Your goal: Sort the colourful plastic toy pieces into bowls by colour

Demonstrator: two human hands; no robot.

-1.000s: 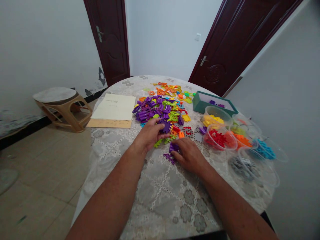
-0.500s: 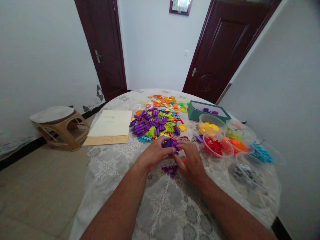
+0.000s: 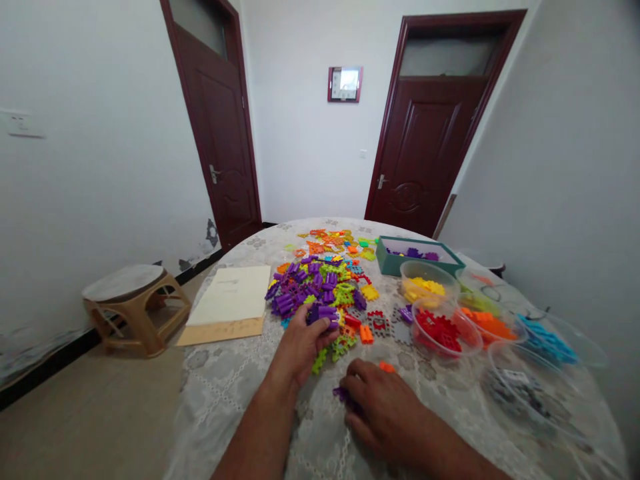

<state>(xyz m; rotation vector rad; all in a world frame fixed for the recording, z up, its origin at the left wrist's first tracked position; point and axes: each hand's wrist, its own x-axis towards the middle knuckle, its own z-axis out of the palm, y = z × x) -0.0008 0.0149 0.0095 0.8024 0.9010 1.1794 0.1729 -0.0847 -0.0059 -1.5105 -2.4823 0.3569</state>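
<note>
Pinching ridged plastic block point(image 3: 327, 311): left fingers point(image 3: 320, 327); right fingers point(image 3: 357, 387) over jagged piece point(image 3: 342, 395).

Smooth, glossy plastic makes up the purple pieces point(image 3: 284, 304) heaped towards the table's left edge, and the loose orange piece point(image 3: 367, 334) nearer the middle looks the same. Along the right edge the tubs point(image 3: 429, 269) are clear, shiny plastic; towards the far edge, the green box point(image 3: 393, 264) looks like matt card. At the left edge lie matt pale paper point(image 3: 230, 293) and duller brown paper point(image 3: 220, 331). The tablecloth point(image 3: 215, 393) looks like cloth with lacy openwork
</note>
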